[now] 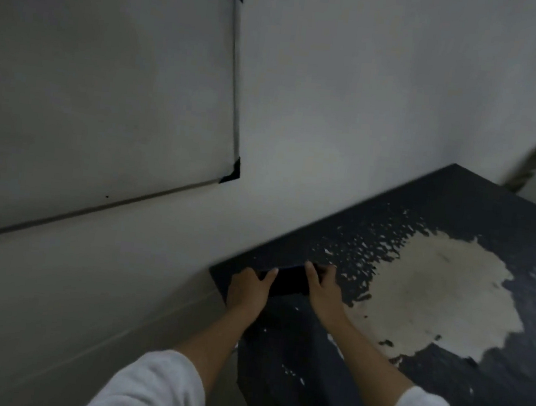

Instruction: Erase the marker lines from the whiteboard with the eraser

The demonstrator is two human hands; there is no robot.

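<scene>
Black eraser [288, 282] sits pinched between left hand [249, 288] and right hand [324, 288]; lift it flat toward the whiteboard [100, 86] at ten o'clock.

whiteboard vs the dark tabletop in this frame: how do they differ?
The white rectangular whiteboard with black corner caps hangs on the wall; the dark blue-black tabletop lies flat. The whiteboard's visible surface shows no clear marker lines, while the tabletop has a big worn pale patch. Nothing touches the whiteboard; the left hand and right hand both rest on a black object at the tabletop's corner. Both are flat and rectangular.
</scene>
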